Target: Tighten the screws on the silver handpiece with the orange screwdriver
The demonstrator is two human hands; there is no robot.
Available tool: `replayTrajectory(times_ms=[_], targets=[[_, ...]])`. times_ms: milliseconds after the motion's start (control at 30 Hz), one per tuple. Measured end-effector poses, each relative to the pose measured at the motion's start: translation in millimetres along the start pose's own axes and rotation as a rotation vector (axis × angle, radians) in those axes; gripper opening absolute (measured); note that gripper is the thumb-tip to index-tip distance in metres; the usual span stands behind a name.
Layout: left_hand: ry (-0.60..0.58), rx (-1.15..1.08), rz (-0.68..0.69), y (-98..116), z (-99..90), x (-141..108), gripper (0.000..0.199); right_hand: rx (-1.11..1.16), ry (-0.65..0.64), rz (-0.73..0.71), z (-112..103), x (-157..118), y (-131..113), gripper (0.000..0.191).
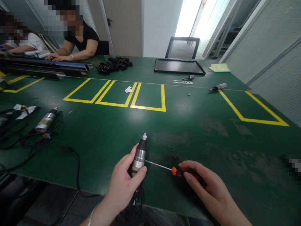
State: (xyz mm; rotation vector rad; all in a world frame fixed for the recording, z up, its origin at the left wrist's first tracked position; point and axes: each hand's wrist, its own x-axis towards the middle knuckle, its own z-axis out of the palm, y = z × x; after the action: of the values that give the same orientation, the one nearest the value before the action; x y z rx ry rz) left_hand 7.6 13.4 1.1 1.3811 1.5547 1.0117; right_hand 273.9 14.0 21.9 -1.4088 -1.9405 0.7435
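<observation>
1. Driver [140,157] sits in the left hand [123,180], thumb and fingers wrapped round its barrel, nose pointing away over the green table [113,125].
2. Right hand [207,185] pinches the screwdriver [174,171] by its handle; its tip reaches the driver's side, contact hard to tell.
3. Screws [176,156] lie loose just beyond the screwdriver.
4. Second driver [47,120] lies near cables [27,144], left.
</observation>
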Motion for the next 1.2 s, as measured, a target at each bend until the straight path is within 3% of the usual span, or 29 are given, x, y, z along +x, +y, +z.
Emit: replayTrajectory(times_ms=[167,333,533,933,1200], targets=[[0.004,0.006,0.004,0.4,-0.7,-0.5,0.061,0.036,0.08,-0.039,-0.8,-0.3,1.6,0.02],[0.003,0.017,0.019,1.5,-1.2,-0.5,0.061,0.07,0.045,-0.143,-0.9,4.9,2.4,0.027],[0.002,0.02,0.011,3.3,-0.8,0.5,0.061,-0.002,0.014,-0.071,1.1,4.2,8.0,0.025],[0.001,0.006,0.008,2.9,-0.7,-0.2,0.061,-0.059,-0.077,-0.087,1.4,2.8,1.7,0.025],[-0.005,0.001,0.011,1.5,0.1,0.2,0.06,-0.041,-0.007,-0.064,0.5,-0.4,2.0,0.022]])
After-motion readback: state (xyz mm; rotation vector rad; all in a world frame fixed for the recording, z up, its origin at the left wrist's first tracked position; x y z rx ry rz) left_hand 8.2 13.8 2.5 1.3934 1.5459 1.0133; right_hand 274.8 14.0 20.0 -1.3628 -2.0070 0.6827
